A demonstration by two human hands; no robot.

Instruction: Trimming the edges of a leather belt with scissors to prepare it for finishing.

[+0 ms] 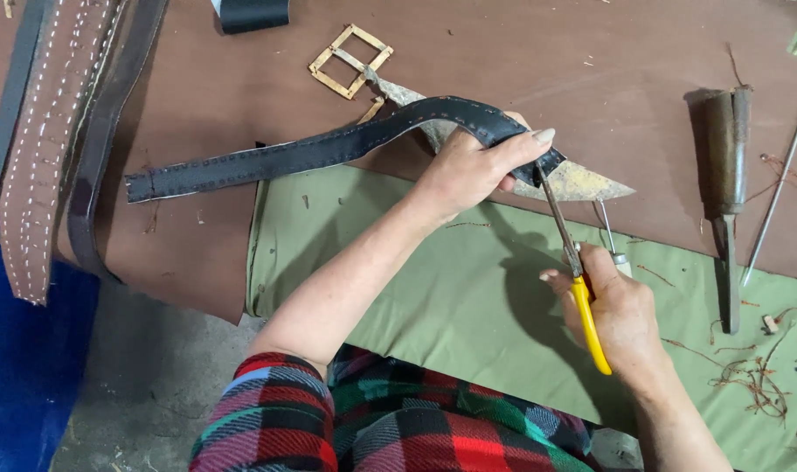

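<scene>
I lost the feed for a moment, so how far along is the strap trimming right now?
Done: the black strap already carries stitch holes along its length. In hand: the left hand grips its end while the right hand sets yellow-handled scissors against it. Left: no cut shows yet, and the square buckle lies unattached.

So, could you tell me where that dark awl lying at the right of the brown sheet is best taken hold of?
Grip the awl by its thick dark handle at the far end, coming from above with fingers across it. It lies flat, handle away from the person, thin blade pointing back toward the green cloth. A thin metal rod lies close on its right, so approach from the left.
</scene>
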